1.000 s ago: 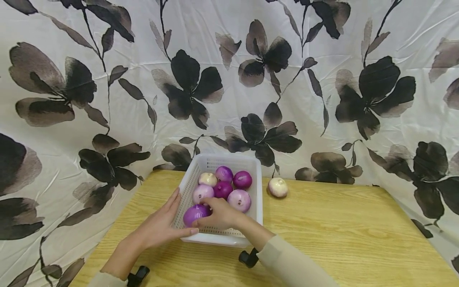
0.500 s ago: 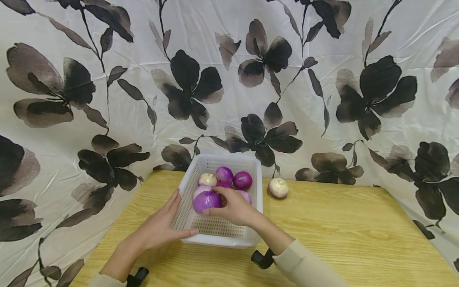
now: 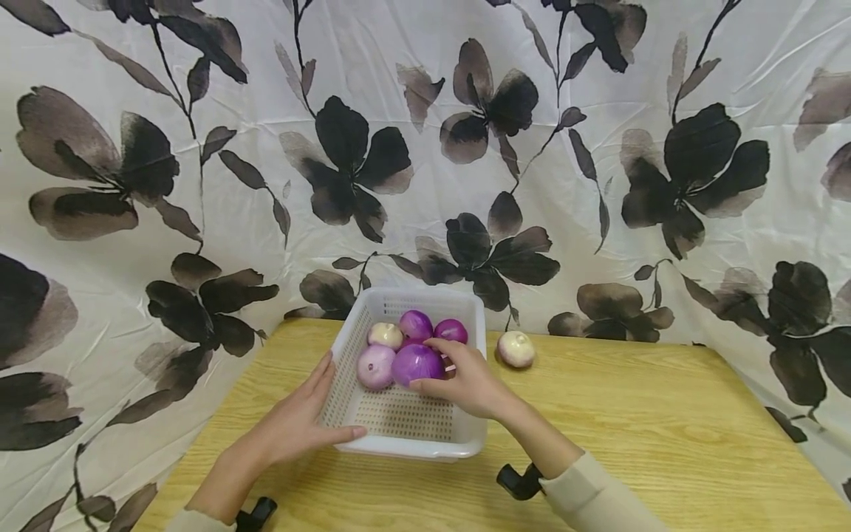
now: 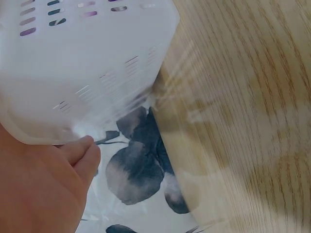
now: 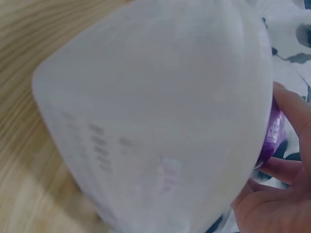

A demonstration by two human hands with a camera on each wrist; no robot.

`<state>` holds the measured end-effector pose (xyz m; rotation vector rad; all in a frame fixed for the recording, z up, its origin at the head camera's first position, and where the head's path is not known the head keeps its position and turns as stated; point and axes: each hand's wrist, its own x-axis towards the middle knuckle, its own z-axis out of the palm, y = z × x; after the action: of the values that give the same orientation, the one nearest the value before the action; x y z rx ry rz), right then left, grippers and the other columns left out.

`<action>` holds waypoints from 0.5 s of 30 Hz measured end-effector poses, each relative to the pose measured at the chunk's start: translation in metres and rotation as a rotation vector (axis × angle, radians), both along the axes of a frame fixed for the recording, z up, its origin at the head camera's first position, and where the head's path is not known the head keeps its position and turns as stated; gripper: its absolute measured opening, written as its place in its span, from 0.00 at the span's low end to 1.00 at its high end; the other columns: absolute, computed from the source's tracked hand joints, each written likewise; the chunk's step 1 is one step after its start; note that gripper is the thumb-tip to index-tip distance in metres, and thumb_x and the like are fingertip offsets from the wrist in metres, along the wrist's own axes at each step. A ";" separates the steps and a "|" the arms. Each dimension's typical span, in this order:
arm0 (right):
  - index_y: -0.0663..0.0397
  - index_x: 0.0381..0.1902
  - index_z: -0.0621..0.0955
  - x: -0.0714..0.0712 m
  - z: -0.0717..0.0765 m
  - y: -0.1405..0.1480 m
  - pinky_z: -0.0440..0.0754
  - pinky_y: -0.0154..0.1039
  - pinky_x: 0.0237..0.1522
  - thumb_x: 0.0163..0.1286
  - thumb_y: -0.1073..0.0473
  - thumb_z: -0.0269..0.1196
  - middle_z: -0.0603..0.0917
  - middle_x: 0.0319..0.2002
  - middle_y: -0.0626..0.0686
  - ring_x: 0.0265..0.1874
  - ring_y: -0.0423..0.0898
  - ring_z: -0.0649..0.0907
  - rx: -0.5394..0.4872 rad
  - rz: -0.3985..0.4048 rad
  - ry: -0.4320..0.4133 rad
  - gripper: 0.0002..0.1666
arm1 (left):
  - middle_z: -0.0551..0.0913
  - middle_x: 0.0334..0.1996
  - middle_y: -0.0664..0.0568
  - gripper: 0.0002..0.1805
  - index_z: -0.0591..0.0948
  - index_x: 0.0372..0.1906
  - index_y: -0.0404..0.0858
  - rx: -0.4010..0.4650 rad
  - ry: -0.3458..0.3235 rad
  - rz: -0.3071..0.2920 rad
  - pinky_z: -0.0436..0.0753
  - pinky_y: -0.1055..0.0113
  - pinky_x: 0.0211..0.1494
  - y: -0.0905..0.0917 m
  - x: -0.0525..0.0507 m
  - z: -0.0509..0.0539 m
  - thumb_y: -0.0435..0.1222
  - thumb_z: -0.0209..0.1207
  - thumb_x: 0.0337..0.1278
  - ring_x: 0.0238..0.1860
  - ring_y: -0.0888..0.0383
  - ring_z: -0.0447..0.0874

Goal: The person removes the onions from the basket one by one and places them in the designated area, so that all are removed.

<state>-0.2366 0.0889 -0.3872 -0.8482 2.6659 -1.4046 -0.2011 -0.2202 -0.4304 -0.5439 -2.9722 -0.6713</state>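
Right hand (image 3: 468,380): curls round the held onion, thumb at the near side, fingers at the far side; spreads only as wide as that load; hangs over the right half of the basket.
Held onion (image 3: 417,365): purple and glossy; sits within the outline of the basket, near its middle, just right of the pale onion; shows past the basket's rim in the right wrist view; impossible to tell whether touching anything below.
Left hand (image 3: 295,421): spreads wide at the near left corner of the basket, fingers fairly straight along the left side, thumb along the near rim; touches the basket without curling round it.
Basket (image 3: 425,448): white, slotted in floor and walls; stands upright on the desk (image 3: 631,421).
Pale onion (image 3: 376,367): lies inside the basket, toward the left wall.
Cream onion (image 3: 385,336): lies behind the pale one, in the basket's far left part.
Back onion (image 3: 416,325): purple, toward the basket's far wall.
Magenta onion (image 3: 451,332): in the far right part of the basket, partly covered by the right hand.
Loose onion (image 3: 515,349): outside, right of the basket, on bare wood.
Cloth (image 3: 399,148): hangs behind the basket, printed with dark flowers.
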 end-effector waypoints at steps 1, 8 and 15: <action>0.61 0.70 0.73 -0.001 -0.001 0.003 0.88 0.46 0.50 0.64 0.49 0.75 0.82 0.60 0.61 0.50 0.55 0.87 -0.004 -0.005 -0.002 0.42 | 0.37 0.83 0.40 0.71 0.48 0.80 0.27 0.002 0.000 -0.001 0.64 0.36 0.73 0.000 0.000 0.000 0.75 0.61 0.48 0.77 0.32 0.53; 0.61 0.71 0.73 -0.002 -0.005 0.020 0.87 0.48 0.53 0.62 0.51 0.76 0.79 0.63 0.63 0.53 0.57 0.85 -0.025 -0.029 -0.023 0.44 | 0.37 0.83 0.39 0.71 0.49 0.80 0.27 0.005 -0.001 -0.001 0.65 0.36 0.73 0.001 0.001 -0.002 0.74 0.62 0.48 0.77 0.32 0.54; 0.64 0.71 0.72 -0.002 -0.001 0.035 0.89 0.42 0.49 0.62 0.57 0.76 0.79 0.63 0.66 0.51 0.58 0.87 -0.044 -0.049 0.011 0.43 | 0.37 0.83 0.40 0.71 0.48 0.81 0.28 0.018 0.004 0.000 0.66 0.36 0.73 0.000 0.001 -0.001 0.73 0.63 0.48 0.76 0.31 0.55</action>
<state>-0.2388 0.1241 -0.3884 -0.8016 2.6916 -1.4792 -0.2004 -0.2200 -0.4317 -0.5427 -2.9600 -0.6950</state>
